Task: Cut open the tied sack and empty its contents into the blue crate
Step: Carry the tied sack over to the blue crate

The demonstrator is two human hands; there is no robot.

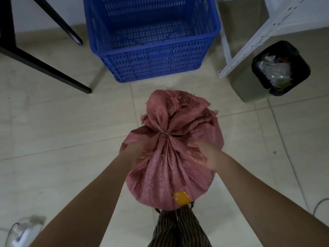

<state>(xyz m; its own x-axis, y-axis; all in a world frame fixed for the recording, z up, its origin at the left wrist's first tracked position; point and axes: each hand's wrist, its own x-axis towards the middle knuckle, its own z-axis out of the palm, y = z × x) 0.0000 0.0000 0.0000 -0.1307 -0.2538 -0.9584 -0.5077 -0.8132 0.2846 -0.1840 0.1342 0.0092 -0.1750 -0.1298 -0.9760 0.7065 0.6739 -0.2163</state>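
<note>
Sack's still tied, nothing cut yet

Head cam: the pink woven sack stands on the tiled floor just short of the empty blue crate, neck knotted with a string tie. Left hand and right hand both grip its shoulders, though they're blurry. No cutter in sight, so I'd say next up is finding one for that tie.

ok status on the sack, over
Left hand and right hand both grip the sack. Tie still on, uncut; no cutter in view. Blue crate ahead, path to it open.
</note>
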